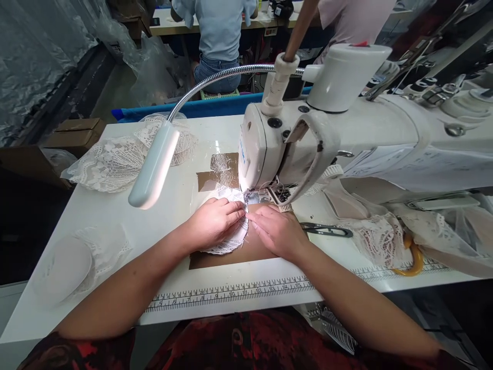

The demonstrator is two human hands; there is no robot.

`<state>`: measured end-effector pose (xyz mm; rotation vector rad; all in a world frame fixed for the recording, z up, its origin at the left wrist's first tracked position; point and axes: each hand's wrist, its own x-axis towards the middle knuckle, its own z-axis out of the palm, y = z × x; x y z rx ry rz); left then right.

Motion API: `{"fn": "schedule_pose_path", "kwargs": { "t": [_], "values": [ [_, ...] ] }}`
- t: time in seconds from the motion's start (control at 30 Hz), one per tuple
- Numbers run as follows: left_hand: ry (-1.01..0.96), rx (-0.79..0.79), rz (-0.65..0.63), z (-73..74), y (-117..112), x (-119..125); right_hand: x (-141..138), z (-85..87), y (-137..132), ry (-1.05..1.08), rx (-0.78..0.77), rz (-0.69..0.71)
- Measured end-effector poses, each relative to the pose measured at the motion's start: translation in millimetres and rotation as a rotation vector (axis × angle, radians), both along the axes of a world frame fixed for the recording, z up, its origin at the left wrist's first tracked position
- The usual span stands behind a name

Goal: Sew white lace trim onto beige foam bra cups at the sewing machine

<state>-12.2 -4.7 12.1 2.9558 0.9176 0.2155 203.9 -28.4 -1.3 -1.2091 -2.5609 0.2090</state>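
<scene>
A rounded white lace piece (231,244) lies under the needle end of a white sewing machine (258,149). My left hand (215,220) rests on top of it, fingers bent and pressed together, tips close to the presser foot. From the other side, my right hand (279,231) holds the piece's right edge with its fingertips, just in front of the needle area. Both hands are closed on the fabric; the exact pinch is partly hidden. Beneath them is a brown sheet (223,261) fixed to the machine table. Black thread snips (327,230) lie beside my right wrist.
A lamp (154,167) on a bent metal neck hangs left of the machine. Lace pieces (111,162) are heaped at the back left, pale rounded pads (71,267) nearer. Right are more lace (379,236) and a yellow handle (415,259). A ruler strip (231,294) lines the front edge.
</scene>
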Motion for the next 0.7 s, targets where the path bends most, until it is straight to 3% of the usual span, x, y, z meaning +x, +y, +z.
{"fn": "schedule_pose_path", "kwargs": {
  "t": [0.7],
  "values": [
    [0.007, 0.056, 0.040, -3.6, -0.2, 4.5, -6.3, 0.1, 2.2, -0.021, 0.015, -0.072]
  ]
}}
